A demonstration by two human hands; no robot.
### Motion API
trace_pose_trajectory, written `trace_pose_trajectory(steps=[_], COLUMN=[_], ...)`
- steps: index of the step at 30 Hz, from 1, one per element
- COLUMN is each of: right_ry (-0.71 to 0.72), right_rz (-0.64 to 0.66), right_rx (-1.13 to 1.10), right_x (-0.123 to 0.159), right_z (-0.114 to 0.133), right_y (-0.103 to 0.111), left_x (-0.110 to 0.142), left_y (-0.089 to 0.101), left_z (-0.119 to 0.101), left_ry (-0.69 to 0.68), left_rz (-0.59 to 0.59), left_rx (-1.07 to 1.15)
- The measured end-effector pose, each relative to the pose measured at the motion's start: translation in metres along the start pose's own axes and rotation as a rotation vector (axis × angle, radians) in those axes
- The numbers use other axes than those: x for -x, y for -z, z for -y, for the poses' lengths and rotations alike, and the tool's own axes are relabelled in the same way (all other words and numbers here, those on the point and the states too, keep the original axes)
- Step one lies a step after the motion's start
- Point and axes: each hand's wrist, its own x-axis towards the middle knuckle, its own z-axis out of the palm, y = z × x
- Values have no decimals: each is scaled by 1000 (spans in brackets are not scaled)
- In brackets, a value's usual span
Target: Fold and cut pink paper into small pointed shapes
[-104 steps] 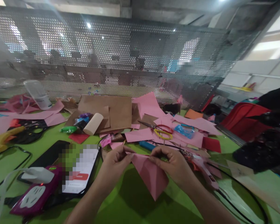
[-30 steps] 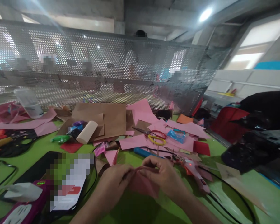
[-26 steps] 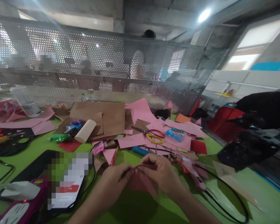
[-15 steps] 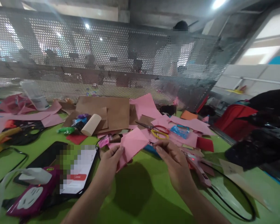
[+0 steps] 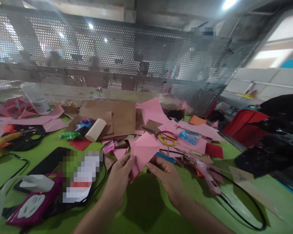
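A folded piece of pink paper (image 5: 143, 150) is held up above the green table. My left hand (image 5: 120, 172) pinches it along the left side, thumb on top. At the paper's lower right edge, the thumb and fingers of my right hand (image 5: 164, 172) close on it; part of those fingers is hidden behind the sheet. Just beyond the paper lie scissors (image 5: 168, 138) with red and yellow handles. A blue strip-like item (image 5: 166, 158) sits behind my right fingers. To the right rests a pink glue gun (image 5: 208, 178) with a small red light and a black cord.
At left are a phone (image 5: 81, 182), a purple power bank (image 5: 30, 208) with a white plug, and a yellow tool (image 5: 2, 144). A cardboard tube (image 5: 95, 130), brown cardboard (image 5: 122, 115) and pink scraps lie toward the back. Behind stands a perforated metal screen (image 5: 107, 65).
My right hand has moved left and down, from beside the paper to its edge. The paper has shifted slightly right and turned, with my left hand still on it.
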Motion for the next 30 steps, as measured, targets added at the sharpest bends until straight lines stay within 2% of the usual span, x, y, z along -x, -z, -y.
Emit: trace_pose_trajectory(steps=[3,8,13,19,24,30], right_ry=[-54,-44,-32,-68,-118,-103], right_rz=[-5,38,3,-31,132,139], right_rx=[-63,-147,-105,-82,-118,-68], right_x=[-1,-2,-5,-4,-3,-2], right_z=[0,-1,-8,-10,-15,-25], right_y=[0,-3,-2,-4,-11,-19], left_x=[-1,1,3,0,3,3], left_y=[0,-3,-6,-4,-8,-11], left_z=[0,1,7,8,6,12], left_ry=[-5,-34,-17,-7,-55,-88], left_rz=[-12,3,24,-57,-62,-88], left_rx=[4,-4,27,54,61,72])
